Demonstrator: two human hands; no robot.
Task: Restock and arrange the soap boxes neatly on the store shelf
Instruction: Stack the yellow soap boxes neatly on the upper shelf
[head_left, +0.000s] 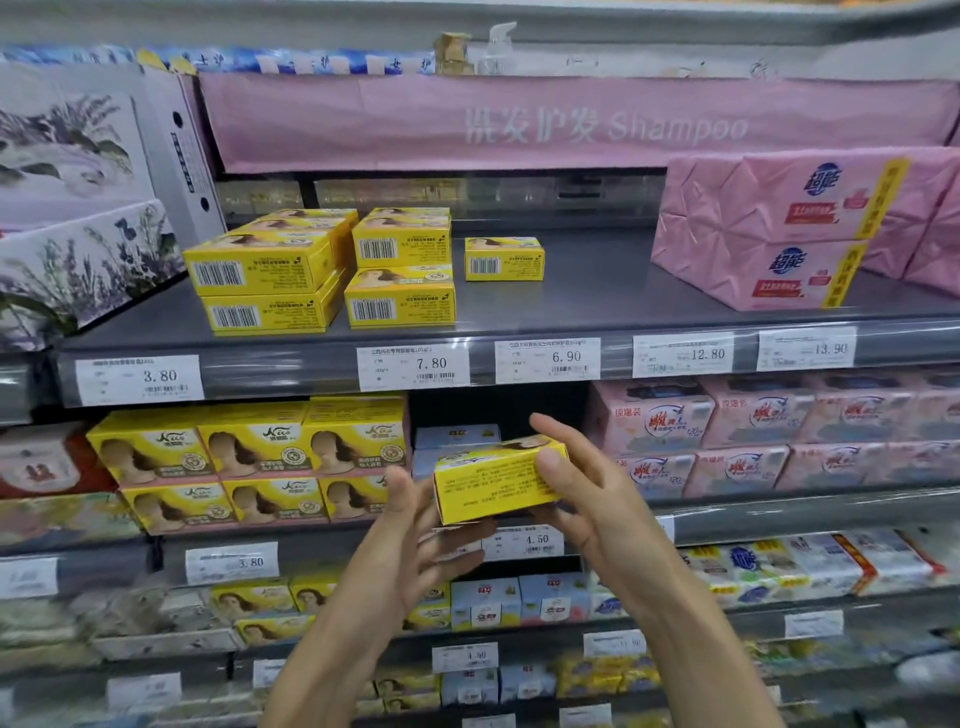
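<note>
A yellow soap box is held in front of the second shelf, tilted, its text side toward me. My right hand grips its right end, thumb on the front and fingers behind. My left hand touches its lower left corner with spread, relaxed fingers. On the grey upper shelf stand stacked yellow soap boxes, a second stack and one single yellow box behind, all barcode side out.
Pink wrapped soap packs fill the upper shelf's right side; floral cartons stand at its left. The second shelf holds yellow boxes with a portrait and pink packs. Price tags line the shelf edges.
</note>
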